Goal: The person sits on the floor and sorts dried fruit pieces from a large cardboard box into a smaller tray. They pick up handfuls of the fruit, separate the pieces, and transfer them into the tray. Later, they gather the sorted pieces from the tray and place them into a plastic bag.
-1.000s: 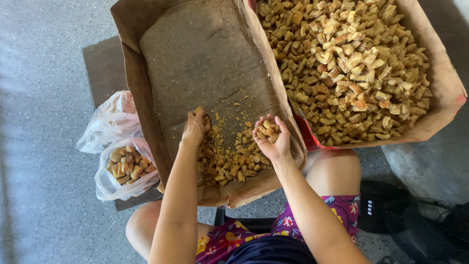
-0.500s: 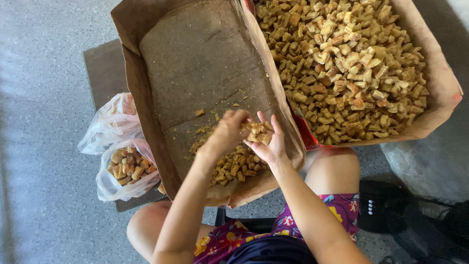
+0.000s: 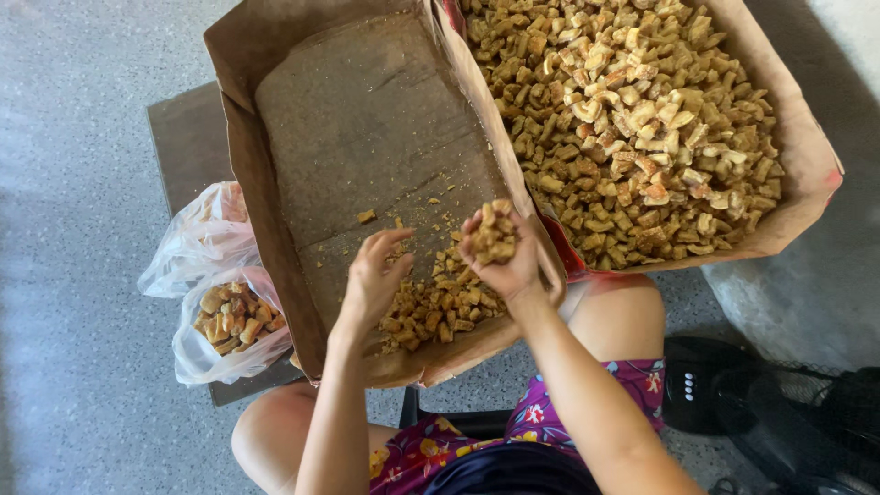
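Beyond the right hand (image 3: 507,261), a cardboard box (image 3: 807,174) brims with fried snack pieces (image 3: 632,119). Beneath it, a near-empty box (image 3: 266,229) collects a small pile (image 3: 440,307). It cups a handful (image 3: 495,234), palm up so nothing spills; the left hand (image 3: 371,280) hovers slack, holding nothing.

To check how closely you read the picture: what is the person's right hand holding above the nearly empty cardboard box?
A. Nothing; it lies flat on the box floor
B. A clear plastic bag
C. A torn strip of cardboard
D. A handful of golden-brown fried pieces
D: the right hand is cupped around a handful of golden-brown fried pieces, raised above the small pile in the nearly empty cardboard box.
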